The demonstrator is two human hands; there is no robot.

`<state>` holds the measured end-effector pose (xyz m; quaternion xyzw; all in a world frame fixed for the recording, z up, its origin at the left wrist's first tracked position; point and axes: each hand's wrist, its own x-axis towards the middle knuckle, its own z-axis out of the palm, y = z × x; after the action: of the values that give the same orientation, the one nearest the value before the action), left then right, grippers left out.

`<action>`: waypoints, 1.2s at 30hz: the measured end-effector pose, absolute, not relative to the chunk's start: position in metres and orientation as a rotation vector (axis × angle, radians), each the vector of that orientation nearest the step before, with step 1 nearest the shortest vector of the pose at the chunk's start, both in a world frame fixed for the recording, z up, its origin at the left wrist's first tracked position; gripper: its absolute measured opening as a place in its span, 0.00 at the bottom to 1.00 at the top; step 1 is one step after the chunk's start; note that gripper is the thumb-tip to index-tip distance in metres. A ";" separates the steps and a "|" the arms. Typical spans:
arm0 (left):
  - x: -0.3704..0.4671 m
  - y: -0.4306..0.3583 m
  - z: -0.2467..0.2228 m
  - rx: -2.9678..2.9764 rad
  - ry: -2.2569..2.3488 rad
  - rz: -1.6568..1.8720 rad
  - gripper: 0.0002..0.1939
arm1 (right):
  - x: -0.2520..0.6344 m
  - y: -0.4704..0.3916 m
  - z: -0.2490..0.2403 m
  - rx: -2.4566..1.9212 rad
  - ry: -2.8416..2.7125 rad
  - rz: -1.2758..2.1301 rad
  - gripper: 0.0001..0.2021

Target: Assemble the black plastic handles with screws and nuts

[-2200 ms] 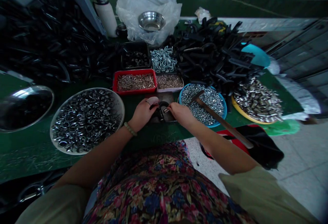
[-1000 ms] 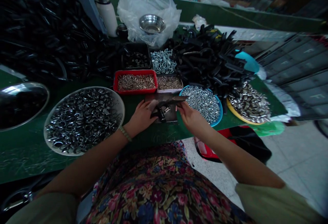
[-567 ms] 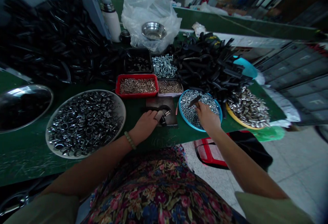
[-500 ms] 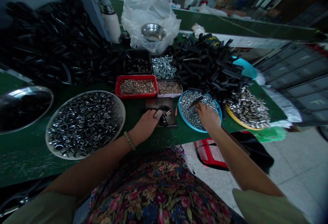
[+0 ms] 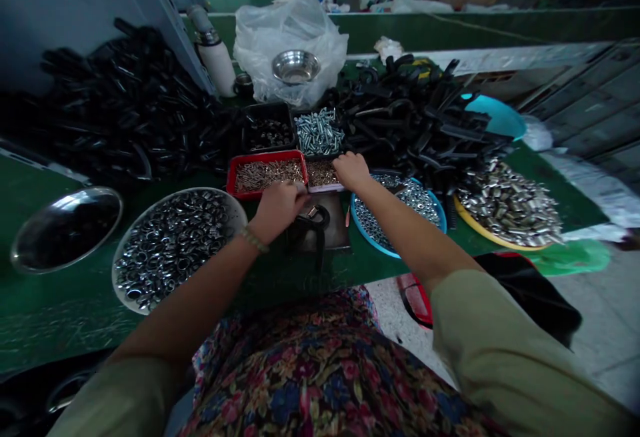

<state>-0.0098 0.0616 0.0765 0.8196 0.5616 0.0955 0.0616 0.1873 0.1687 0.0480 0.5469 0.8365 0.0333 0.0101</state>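
Note:
My left hand [image 5: 280, 209] hovers at the front edge of a red tray [image 5: 231, 177] of small brass-coloured pins. Its thumb and fingers are pinched together, slightly blurred, and what they hold cannot be made out. Just right of it, a black curved part [image 5: 320, 219] with a small metal spring lies on a flat metal plate [image 5: 336, 223], its dark handle toward me. My right hand [image 5: 351, 169] reaches into the right side of a small pale tray [image 5: 325, 188] of tiny brass-coloured pieces. Those fingers are bent and closed, with their tips hidden.
A blue basin [image 5: 443, 223] of small silver nuts, with a dark flat piece in it, lies under my right forearm. A yellow-rimmed basin [image 5: 493, 240] stands further right. Left are a pale basin [image 5: 123, 243] of rings and a steel bowl [image 5: 117, 207]. Black parts [image 5: 150, 110] are heaped behind.
My right hand has moved from the blue basin up and left to the small pale tray. My left hand has let go of the black part and lifted up and left of it.

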 end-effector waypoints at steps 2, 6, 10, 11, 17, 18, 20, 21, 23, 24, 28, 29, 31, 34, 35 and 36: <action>0.009 0.100 0.079 2.488 1.747 0.391 0.14 | 0.189 0.168 0.048 1.707 2.626 0.095 0.11; 0.047 0.155 0.068 2.516 1.691 0.284 0.13 | 0.196 0.160 0.057 1.751 2.637 0.087 0.10; 0.060 0.165 0.056 2.520 1.651 0.288 0.12 | 0.197 0.127 0.061 1.809 2.871 -0.317 0.06; 0.060 0.165 0.054 2.516 1.644 0.295 0.12 | 0.195 0.116 0.059 1.779 2.944 -0.484 0.05; 0.058 0.165 0.057 2.423 1.636 0.375 0.13 | 0.181 0.075 0.040 1.626 3.044 -0.762 0.06; 0.058 0.165 0.058 2.401 1.637 0.392 0.14 | 0.180 0.074 0.037 1.629 3.042 -0.761 0.06; 0.058 0.166 0.059 2.361 1.637 0.426 0.13 | 0.179 0.076 0.032 1.647 3.038 -0.779 0.06; 0.057 0.167 0.060 2.327 1.619 0.477 0.13 | 0.179 0.077 0.031 1.665 3.036 -0.798 0.05; 0.051 0.166 0.063 2.206 1.529 0.661 0.09 | 0.179 0.079 0.028 1.715 3.030 -0.831 0.04; 0.047 0.164 0.063 2.116 1.457 0.769 0.06 | 0.179 0.080 0.027 1.733 3.030 -0.835 0.04; 0.022 0.136 0.063 1.625 1.184 1.037 0.04 | 0.178 0.078 0.023 1.703 3.038 -0.781 0.05; 0.015 0.124 0.062 1.494 1.150 1.060 0.05 | 0.177 0.078 0.023 1.687 3.039 -0.769 0.06; 0.000 0.098 0.059 1.277 1.121 1.075 0.06 | 0.176 0.077 0.022 1.666 3.043 -0.753 0.07; -0.018 0.061 0.055 1.084 1.129 1.103 0.07 | 0.175 0.076 0.021 1.662 3.047 -0.711 0.07; -0.021 0.051 0.053 1.034 1.142 1.122 0.08 | 0.175 0.076 0.021 1.659 3.046 -0.685 0.08; -0.024 0.044 0.051 0.991 1.154 1.142 0.08 | 0.174 0.076 0.022 1.657 3.045 -0.656 0.08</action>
<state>-0.0242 0.0439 0.0511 0.4242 0.4937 0.4889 0.5808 0.1743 0.0755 0.0217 0.4610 0.8469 -0.1825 -0.1921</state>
